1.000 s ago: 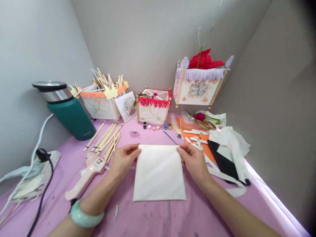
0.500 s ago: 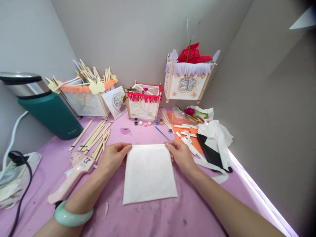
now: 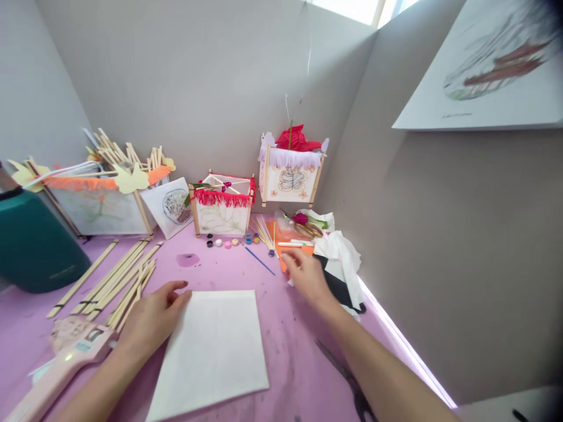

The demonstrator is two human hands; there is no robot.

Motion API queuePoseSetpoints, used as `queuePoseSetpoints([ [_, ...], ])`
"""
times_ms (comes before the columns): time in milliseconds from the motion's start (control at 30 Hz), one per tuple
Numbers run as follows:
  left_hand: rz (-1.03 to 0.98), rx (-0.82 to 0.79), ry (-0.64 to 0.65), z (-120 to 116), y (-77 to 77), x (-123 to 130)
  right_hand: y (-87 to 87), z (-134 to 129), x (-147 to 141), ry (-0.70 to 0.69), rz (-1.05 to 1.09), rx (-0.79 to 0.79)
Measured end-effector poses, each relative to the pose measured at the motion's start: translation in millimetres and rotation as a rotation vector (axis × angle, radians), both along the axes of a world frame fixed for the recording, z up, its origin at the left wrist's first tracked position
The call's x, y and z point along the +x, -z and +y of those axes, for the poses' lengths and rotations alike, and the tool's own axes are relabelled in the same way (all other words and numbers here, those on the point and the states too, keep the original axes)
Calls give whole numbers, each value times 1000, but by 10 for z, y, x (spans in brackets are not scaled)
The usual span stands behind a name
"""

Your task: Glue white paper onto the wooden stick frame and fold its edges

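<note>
A flat white rectangular sheet (image 3: 220, 346), cloth or paper by its look, lies on the purple tablecloth in front of me. My left hand (image 3: 153, 322) is at its far left corner, thumb and index finger closed together on the edge. My right hand (image 3: 308, 281) is off the sheet and holds nothing I can see. Its fingers are bent and apart, reaching over the orange paper (image 3: 285, 239) with white marker pens (image 3: 295, 243); they partly hide the pens. Dark scissors (image 3: 347, 375) lie under my right forearm.
Wooden sticks (image 3: 114, 281) and a pink glue gun (image 3: 70, 363) lie left, beside a green bottle (image 3: 39, 246). Paper lanterns stand behind, one with red fringe (image 3: 222, 214); another lantern (image 3: 290, 176) hangs. Paint pots (image 3: 227, 244), a blue brush (image 3: 259, 260) and crumpled white tissue (image 3: 345, 252) are nearby.
My right hand has let go of the sheet's right corner and moved to the pens. The sheet now lies turned slightly. The view has shifted right, showing scissors and a wall drawing.
</note>
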State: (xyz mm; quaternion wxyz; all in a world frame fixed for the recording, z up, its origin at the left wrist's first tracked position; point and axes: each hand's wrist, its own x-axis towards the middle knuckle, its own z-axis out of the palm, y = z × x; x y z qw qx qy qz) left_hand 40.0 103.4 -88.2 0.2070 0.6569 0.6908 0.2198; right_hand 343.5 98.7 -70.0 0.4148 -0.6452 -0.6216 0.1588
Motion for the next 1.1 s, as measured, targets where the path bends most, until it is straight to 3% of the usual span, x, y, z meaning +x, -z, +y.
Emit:
queuePoseSetpoints([
  [133, 60, 6, 51, -30, 13, -1, -429, 378, 656, 367, -497, 26],
  [267, 102, 6, 69, -38, 62, 2, -632, 838, 1121, 464, -642, -73],
  [467, 119, -1, 81, -39, 51, 47, -519, 1349, 1340, 399, -773, -274],
  [667, 140, -19, 75, -35, 32, 67, -450, 1682, 1433, 383, -790, -508],
  [933, 146, -51, 97, -25, 0, 87, -440, 1783, 1468, 238, -729, -655],
  [1100, 156, -69, 111, -41, -49, 109, -432, 1815, 1462, 216, -687, -739],
])
